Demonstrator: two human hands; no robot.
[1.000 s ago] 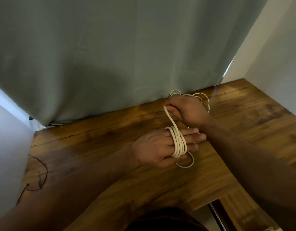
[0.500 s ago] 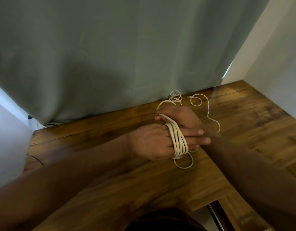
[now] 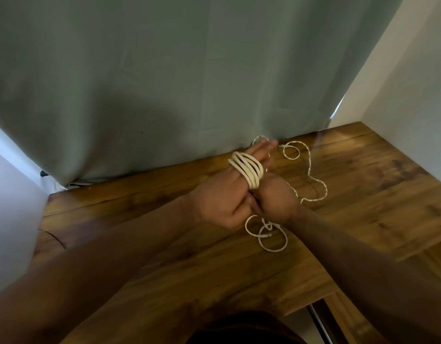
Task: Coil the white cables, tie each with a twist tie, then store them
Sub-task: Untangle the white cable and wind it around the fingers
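Since the earlier frame the left hand (image 3: 224, 199) has swung its straight fingers toward the curtain (image 3: 165, 83), carrying the wound white cable (image 3: 246, 168) with it. Head view: the coil wraps those fingers. The right hand (image 3: 276, 201), fingers curled, holds the cable just beneath. Loose cable trails across the wooden table (image 3: 363, 194).

Wooden table (image 3: 363, 189), grey-green curtain (image 3: 165, 83) (hem on tabletop), white walls (image 3: 413, 83)

Bare forearms, no sleeves
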